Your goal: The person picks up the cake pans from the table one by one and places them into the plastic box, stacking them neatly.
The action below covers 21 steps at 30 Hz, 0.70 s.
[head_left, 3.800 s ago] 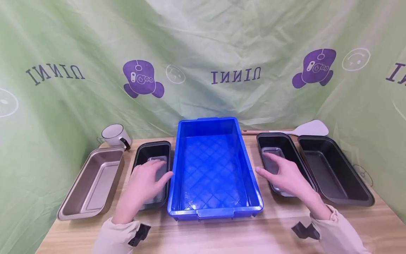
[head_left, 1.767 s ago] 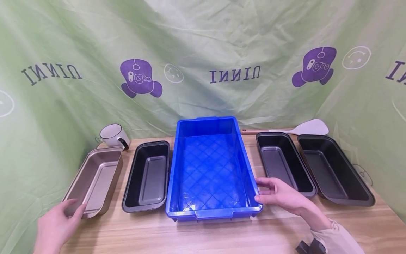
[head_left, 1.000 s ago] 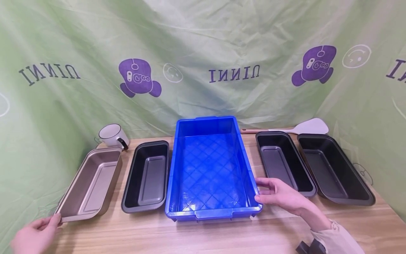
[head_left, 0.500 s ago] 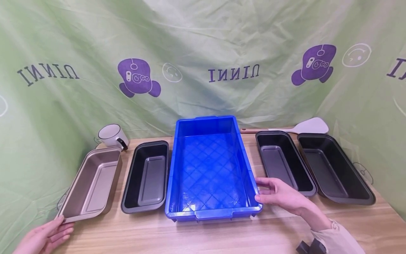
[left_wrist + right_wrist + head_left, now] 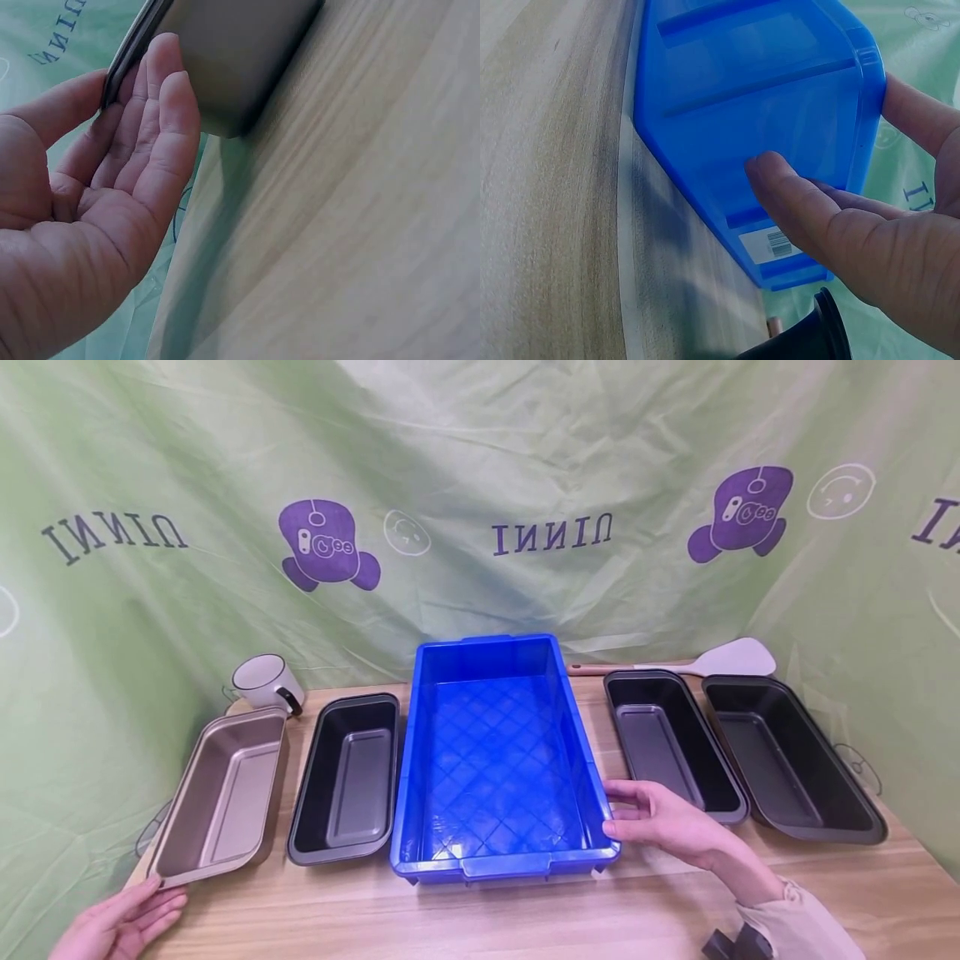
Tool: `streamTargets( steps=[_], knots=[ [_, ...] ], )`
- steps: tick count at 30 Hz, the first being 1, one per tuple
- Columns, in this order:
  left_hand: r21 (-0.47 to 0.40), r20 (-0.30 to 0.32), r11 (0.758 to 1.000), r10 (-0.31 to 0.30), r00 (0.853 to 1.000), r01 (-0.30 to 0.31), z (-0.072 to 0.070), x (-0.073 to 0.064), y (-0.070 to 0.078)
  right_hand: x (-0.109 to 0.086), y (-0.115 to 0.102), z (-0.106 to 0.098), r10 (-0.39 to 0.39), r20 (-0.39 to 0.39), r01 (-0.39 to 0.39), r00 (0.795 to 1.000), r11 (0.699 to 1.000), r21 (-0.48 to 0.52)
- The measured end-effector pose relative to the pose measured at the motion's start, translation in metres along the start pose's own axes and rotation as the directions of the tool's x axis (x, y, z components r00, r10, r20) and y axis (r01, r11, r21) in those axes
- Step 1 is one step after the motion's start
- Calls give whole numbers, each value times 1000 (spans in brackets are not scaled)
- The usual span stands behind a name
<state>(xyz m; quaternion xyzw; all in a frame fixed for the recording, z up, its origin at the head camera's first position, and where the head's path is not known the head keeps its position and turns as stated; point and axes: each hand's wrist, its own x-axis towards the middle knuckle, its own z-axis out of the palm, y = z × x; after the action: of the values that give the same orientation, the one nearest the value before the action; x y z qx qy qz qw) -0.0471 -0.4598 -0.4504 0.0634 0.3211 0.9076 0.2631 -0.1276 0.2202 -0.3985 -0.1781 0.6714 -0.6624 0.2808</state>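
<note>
My left hand (image 5: 123, 920) pinches the near left corner of a champagne-coloured loaf pan (image 5: 243, 793), thumb on the rim and fingers beneath it. In the left wrist view those fingers (image 5: 166, 127) lie along the outer wall of the pan (image 5: 232, 60). At the blue plastic bin (image 5: 504, 866) in the middle, my right hand (image 5: 667, 822) holds the right rim near the front corner. The right wrist view shows its thumb on the rim and its fingers (image 5: 795, 195) against the bin's outer side (image 5: 780, 142). Nothing lies in the pan or the bin.
A dark loaf pan (image 5: 365, 785) stands between the champagne pan and the bin. Two more, a dark pan (image 5: 660, 739) and another dark pan (image 5: 780, 760), stand at the right. A white mug (image 5: 266, 681) and a white spatula (image 5: 735, 658) lie along the green curtain (image 5: 480, 585).
My left hand has gone from over the dark pan to the champagne pan's corner, whose near end has shifted slightly right. My right hand has come from over a dark pan to the bin's rim.
</note>
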Motion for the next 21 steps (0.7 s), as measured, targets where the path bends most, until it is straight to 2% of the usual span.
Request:
streamTargets(
  steps=[12,21],
  knots=[
    [-25,-36,995,96,995,-97,5,1,-2,2,1,-1,-1,13,1,1000,1000,9],
    [-47,15,991,124,992,-123,12,1,-4,1,2,-1,-5,18,5,1000,1000,27]
  ],
)
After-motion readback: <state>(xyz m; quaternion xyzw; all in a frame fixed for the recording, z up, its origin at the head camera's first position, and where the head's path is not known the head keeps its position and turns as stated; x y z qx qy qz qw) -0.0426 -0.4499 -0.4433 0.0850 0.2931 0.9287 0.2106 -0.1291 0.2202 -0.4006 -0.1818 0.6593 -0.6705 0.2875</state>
